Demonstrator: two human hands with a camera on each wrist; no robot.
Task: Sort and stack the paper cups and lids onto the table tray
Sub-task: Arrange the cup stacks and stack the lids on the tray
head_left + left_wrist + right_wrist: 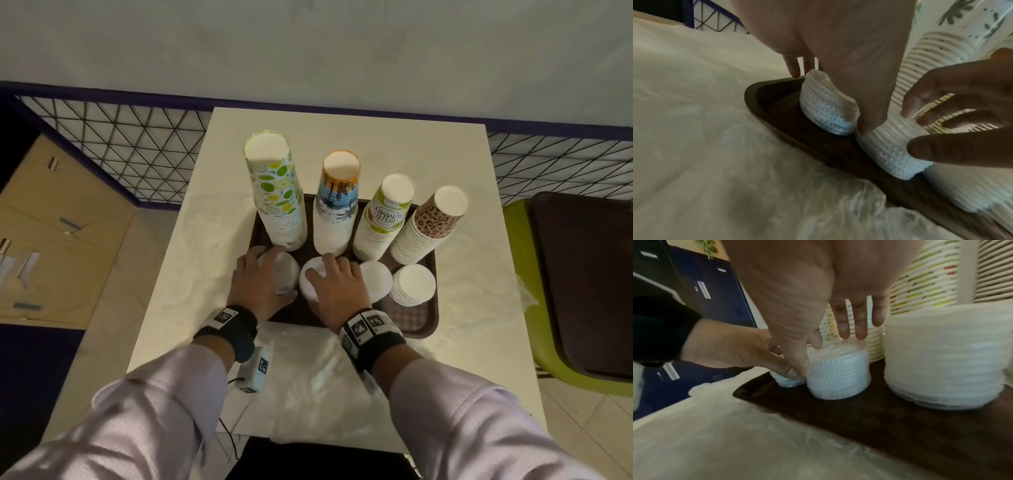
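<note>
A dark brown tray [411, 318] on the white table carries four inverted cup stacks: lime-print [277, 192], palm-print [337, 205], Hello Summer [383, 219] and leopard [431, 222]. In front of them stand white lid stacks. My left hand [274, 274] grips the leftmost lid stack [826, 107], fingers on its far side and thumb on the near side. My right hand [329, 274] holds the second lid stack [838, 374], fingertips on top and thumb down its left side. Two more lid stacks [376, 281] [414, 284] stand free to the right.
Crumpled clear plastic [308, 370] lies on the table in front of the tray, with a small white tagged box [257, 370] beside it. A green chair bearing another brown tray [582, 274] stands at the right. A wire fence [120, 147] runs behind; drawers [51, 240] at the left.
</note>
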